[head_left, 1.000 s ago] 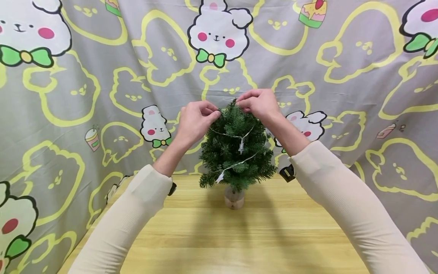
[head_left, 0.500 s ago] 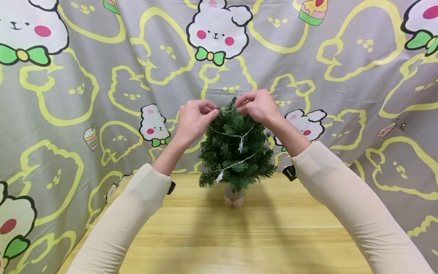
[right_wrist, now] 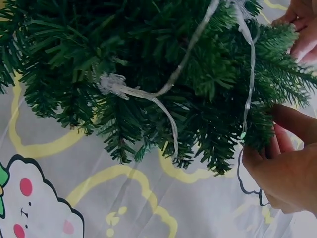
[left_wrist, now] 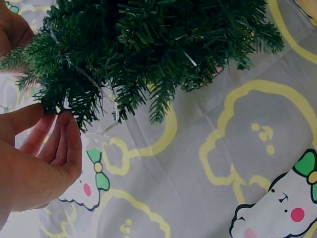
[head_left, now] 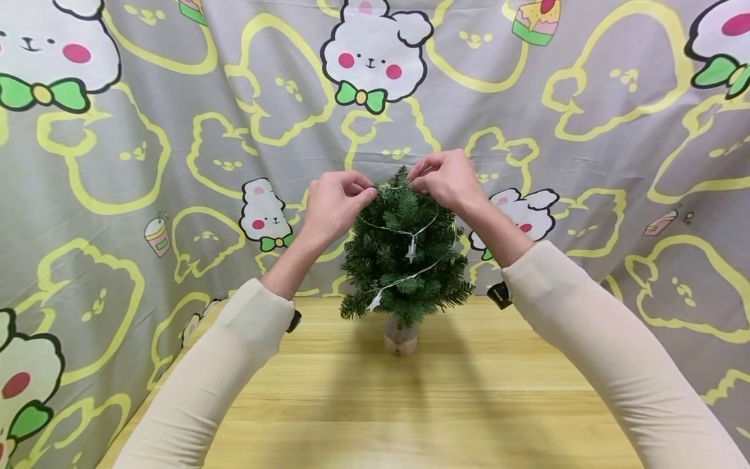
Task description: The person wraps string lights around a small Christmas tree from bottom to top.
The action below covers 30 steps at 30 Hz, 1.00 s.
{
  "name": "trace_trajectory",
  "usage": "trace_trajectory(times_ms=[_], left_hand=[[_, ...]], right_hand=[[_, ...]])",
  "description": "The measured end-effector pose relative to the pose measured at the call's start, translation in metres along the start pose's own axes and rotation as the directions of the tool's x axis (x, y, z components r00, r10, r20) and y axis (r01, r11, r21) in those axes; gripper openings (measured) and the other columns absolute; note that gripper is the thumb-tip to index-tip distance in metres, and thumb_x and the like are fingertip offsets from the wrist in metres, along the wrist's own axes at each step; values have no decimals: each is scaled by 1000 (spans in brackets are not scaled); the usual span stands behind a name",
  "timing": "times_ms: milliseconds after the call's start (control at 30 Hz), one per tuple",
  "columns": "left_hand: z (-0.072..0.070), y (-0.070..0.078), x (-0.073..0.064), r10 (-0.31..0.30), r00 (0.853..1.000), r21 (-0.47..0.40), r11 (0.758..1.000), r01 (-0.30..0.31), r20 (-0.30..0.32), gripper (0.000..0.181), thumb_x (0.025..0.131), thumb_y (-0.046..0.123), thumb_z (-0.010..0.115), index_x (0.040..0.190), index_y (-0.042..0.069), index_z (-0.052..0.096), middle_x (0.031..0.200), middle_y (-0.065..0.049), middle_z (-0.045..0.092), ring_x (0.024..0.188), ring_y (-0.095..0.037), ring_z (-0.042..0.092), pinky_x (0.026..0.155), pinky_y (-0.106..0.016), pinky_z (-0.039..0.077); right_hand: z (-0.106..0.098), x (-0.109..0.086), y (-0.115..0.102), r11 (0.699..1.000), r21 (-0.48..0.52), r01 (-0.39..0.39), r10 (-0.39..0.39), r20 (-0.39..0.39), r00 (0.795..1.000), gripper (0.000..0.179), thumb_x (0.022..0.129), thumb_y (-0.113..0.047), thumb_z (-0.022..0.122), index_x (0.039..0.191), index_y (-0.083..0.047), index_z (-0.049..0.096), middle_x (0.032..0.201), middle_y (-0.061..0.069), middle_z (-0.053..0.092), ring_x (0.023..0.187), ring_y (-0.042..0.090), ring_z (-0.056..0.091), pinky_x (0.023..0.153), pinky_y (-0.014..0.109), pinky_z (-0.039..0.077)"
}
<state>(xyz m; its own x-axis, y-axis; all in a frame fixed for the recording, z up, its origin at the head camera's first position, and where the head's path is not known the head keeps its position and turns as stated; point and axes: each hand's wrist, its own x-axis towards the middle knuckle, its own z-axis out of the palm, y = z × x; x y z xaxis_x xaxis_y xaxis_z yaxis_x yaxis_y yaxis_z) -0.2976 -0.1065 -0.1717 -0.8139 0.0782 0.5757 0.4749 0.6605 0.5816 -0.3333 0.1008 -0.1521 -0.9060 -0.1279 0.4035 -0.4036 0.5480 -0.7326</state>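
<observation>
A small artificial Christmas tree (head_left: 398, 267) stands upright in the middle of the head view, on a round wooden base (head_left: 401, 340). String lights (head_left: 394, 232) with a pale cord wind round it. One star light (head_left: 412, 247) hangs at mid-height, another star (head_left: 375, 301) lower left. My left hand (head_left: 338, 203) pinches the cord at the tree's upper left, its fingertips among the needles. On the upper right, just beside the treetop, my right hand (head_left: 448, 180) pinches the same string. In the right wrist view, cord runs down to the right hand's fingertips (right_wrist: 250, 151). Needles partly hide both grips.
The tree stands near the back of a light wooden table (head_left: 398, 410). Behind and at both sides hangs a grey curtain (head_left: 193, 156) printed with cartoon figures. Dark straps (head_left: 499, 295) show at the sleeve cuffs.
My right hand has shifted slightly right and up from the treetop, uncovering its tip. The left hand stays nearly still. A stretch of cord now shows across the front near the top.
</observation>
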Motion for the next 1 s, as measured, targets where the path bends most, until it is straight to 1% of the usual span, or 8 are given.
trace_trajectory(times_ms=[100,200,333,500,633,833,1000], left_hand=[[0,-1,0,8,1000,0,1000,-8,-7,15,94,23,72,102,12,79,98,-7,79,90,-22,75,85,-40,56],[0,-2,0,15,1000,-3,1000,-15,-7,15,95,23,71,102,12,79,98,-8,79,90,-23,75,85,-41,57],[-1,-3,-2,4,1000,-8,1000,-4,2,16,95,23,72,102,11,79,99,-9,79,92,-23,75,86,-41,57],[-1,-4,-2,6,1000,-7,1000,-6,0,17,94,24,72,103,11,79,99,-9,79,91,-24,75,86,-41,57],[-1,-3,-2,12,1000,-8,1000,-12,-5,17,94,24,72,103,11,79,99,-9,79,90,-24,75,86,-41,57],[0,-2,-2,14,1000,1,1000,-14,-10,17,95,24,72,103,10,79,99,-9,79,91,-24,76,86,-41,57],[-1,-1,-3,13,1000,7,1000,-13,-5,17,95,23,72,103,10,79,99,-10,79,92,-24,76,87,-41,57]], right_hand=[[3,0,1,999,-30,37,-37,8,999,12,86,-4,73,97,-5,78,99,12,78,70,10,68,71,23,53],[3,1,1,995,-85,56,-53,33,998,11,85,-5,73,95,-4,78,90,10,77,68,12,67,71,26,52],[4,1,1,989,-142,46,-40,46,998,10,85,-9,73,93,-8,79,79,4,75,69,15,68,68,28,48],[2,2,0,989,-143,23,-15,56,998,8,86,-9,72,88,-7,80,69,-1,72,67,15,67,67,28,46],[2,1,-1,992,-127,-2,11,70,998,8,87,-7,72,88,-6,80,68,-1,72,66,16,67,66,26,49],[2,2,0,995,-99,-19,27,78,997,9,87,-4,69,86,-3,77,69,-1,71,62,13,65,63,23,51],[5,2,1,995,-103,-17,27,89,996,11,88,-2,67,84,-3,77,72,1,71,63,13,64,68,27,52]])
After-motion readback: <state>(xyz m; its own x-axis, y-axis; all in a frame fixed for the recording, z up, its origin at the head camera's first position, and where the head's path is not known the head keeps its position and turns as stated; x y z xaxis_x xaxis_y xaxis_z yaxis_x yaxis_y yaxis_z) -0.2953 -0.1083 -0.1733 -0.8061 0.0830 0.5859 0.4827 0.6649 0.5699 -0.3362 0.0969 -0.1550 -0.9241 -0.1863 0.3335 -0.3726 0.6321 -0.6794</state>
